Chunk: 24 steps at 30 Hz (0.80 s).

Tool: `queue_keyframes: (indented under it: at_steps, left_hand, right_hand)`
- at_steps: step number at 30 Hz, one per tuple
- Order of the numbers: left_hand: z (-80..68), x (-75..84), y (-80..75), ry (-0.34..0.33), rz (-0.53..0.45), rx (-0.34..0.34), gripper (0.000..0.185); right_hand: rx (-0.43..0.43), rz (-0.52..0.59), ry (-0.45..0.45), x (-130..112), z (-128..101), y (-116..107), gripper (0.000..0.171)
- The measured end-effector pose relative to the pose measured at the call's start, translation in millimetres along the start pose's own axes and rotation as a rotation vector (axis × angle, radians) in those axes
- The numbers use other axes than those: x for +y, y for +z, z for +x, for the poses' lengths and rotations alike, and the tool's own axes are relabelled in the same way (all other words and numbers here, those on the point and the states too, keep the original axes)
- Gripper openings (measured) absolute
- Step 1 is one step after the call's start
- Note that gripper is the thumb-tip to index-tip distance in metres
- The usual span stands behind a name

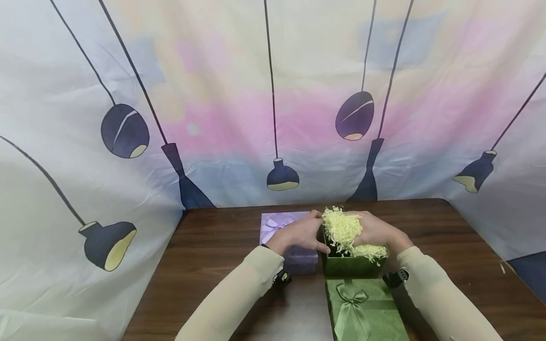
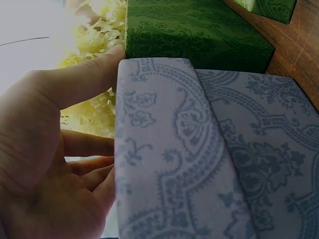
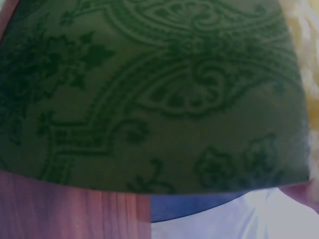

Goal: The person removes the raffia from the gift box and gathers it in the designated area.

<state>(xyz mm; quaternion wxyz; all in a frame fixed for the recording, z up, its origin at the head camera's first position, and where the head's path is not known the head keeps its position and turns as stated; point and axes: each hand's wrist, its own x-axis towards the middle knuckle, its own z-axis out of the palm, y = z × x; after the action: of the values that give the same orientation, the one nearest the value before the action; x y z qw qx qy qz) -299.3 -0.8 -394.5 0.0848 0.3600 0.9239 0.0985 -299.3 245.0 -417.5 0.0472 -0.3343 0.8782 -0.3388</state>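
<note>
Yellow paper shred (image 1: 343,230) was clutched by both hands (image 1: 298,234) (image 1: 375,232) above the green box (image 1: 350,265) at frame centre (loose strands could spill tableward).

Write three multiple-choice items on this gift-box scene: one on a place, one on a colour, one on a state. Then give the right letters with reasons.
1. Where does the green lid with the bow lie?
A. on the table, nearer the person than the green box
B. on top of the purple box
C. behind the green box by the curtain

2. What colour is the shredded paper?
A. pink
B. pale yellow
C. white

3. What state is the green box in?
A. shut with its lid on
B. open, with shredded paper piled above its rim
C. tipped on its side

Answers:
1 A: the head view shows the lid flat on the wood in front of the box.
2 B: the shreds between the left hand and right hand are pale yellow.
3 B: the lid lies apart and the paper heaps above the open top.
</note>
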Motion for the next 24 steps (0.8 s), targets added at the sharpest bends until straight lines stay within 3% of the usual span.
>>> queue_keyframes:
  at_steps: [24]
  left_hand:
    - [-2.1,-0.2,1.5,-0.011,0.0,-0.004,0.084]
  right_hand:
    - [0.091,-0.065,0.066,-9,-11,-19,0.082]
